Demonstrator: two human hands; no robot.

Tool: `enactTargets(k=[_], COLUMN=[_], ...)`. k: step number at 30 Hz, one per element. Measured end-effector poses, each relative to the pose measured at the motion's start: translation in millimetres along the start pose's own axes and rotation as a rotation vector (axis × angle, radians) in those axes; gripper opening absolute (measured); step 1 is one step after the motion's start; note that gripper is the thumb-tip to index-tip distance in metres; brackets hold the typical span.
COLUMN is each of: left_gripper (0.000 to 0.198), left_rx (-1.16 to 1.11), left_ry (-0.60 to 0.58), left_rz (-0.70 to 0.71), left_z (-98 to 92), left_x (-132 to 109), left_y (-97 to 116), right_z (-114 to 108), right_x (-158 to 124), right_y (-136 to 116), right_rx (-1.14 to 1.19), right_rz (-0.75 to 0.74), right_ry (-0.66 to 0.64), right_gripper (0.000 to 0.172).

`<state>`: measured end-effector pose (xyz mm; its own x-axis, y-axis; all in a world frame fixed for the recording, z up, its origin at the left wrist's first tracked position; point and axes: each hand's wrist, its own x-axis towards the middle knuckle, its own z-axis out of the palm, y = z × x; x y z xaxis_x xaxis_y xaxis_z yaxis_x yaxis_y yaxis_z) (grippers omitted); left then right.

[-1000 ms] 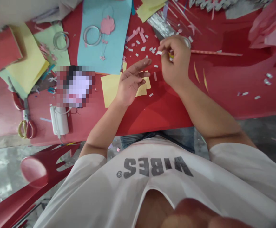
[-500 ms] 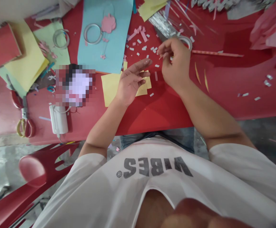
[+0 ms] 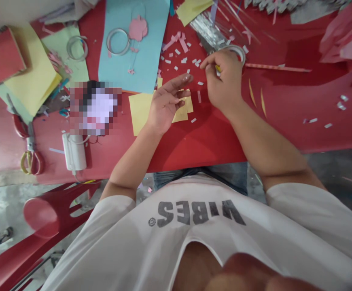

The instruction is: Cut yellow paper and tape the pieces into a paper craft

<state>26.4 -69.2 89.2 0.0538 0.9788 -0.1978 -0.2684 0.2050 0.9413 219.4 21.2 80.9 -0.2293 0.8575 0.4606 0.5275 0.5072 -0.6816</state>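
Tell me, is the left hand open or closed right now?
Open: the left hand has its fingers spread, gripping nothing, above the yellow paper.

1. The red plastic table (image 3: 194, 149) is smooth and really glossy, with glare and all.
2. The yellow paper (image 3: 141, 115) and blue paper (image 3: 142, 68) look matt and flat.
3. The clear tape roll (image 3: 235, 50) is shiny.
4. The silver foil strip (image 3: 206, 28) is crinkly and reflective.
5. The scissors (image 3: 30, 151) have metal blades and smooth plastic handles.
6. The white T-shirt (image 3: 194, 230) is soft matt cloth.
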Motion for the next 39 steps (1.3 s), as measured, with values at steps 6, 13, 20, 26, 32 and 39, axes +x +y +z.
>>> enactTargets(k=[6,13,20,26,32,39], left_gripper=[0.052,0.046,0.044,0.046,0.046,0.065], left_rx=[-0.045,0.012,-0.01,-0.047,-0.048,-0.046], left_ry=[-0.053,0.006,0.012,-0.006,-0.01,-0.039], left_rz=[0.045,0.013,0.003,0.002,0.009,0.102], left_z=[-1.0,0.6,2.7,3.1,3.6,4.1], left_x=[-0.1,-0.9,-1.9,-1.9,-2.4,-0.5], left_y=[-0.9,-0.2,2.7,1.9,1.1,-1.8], right_z=[4.6,2.2,-5.1,-2.8,-6.5,-2.9], right_x=[-0.1,4.9,-1.2,-11.5,-11.8,-12.5], right_y=[7.4,13.9,-5.0,-16.8,-19.8,-21.7], right_rx=[0.025,0.142,0.285,0.116,0.042,-0.014], right_rz=[0.006,-0.08,-0.14,-0.103,-0.02,-0.103], right_ry=[-0.016,0.013,-0.006,-0.153,-0.211,-0.155], right_gripper=[0.023,0.025,0.022,0.007,0.011,0.004])
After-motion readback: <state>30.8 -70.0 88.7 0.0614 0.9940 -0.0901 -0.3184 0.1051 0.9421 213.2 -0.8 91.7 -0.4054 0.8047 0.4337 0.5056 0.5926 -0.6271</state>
